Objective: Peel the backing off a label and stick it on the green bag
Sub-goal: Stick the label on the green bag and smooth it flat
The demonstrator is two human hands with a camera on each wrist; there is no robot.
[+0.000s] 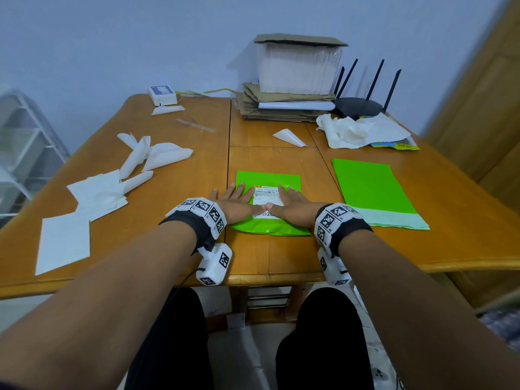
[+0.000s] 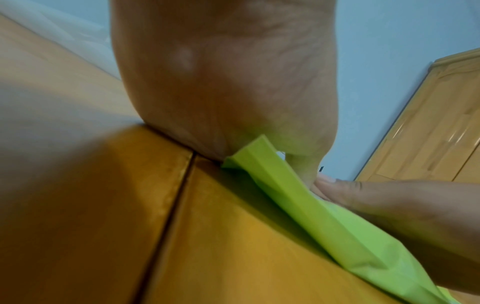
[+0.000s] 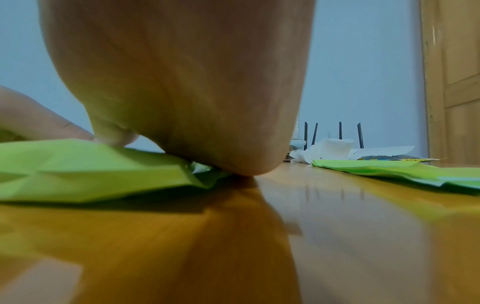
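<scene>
A green bag (image 1: 268, 180) lies flat on the wooden table (image 1: 174, 170) in front of me. A white printed label (image 1: 267, 197) sits on its middle. My left hand (image 1: 236, 199) lies flat with straight fingers on the bag's left side, partly over the label. My right hand (image 1: 295, 202) presses flat on the label's right side. The two thumbs meet near the label's lower edge. In the left wrist view the heel of the left hand (image 2: 221, 92) rests on the bag's near edge (image 2: 311, 205). The right wrist view shows my right palm heel (image 3: 194, 102) on the bag (image 3: 78, 170).
A second green bag (image 1: 371, 190) lies to the right. Peeled white backing sheets (image 1: 104, 192) lie scattered at the left. At the back stand stacked cardboard (image 1: 281, 105), a black router (image 1: 360, 105), crumpled white paper (image 1: 354, 130) and a small white box (image 1: 162, 94).
</scene>
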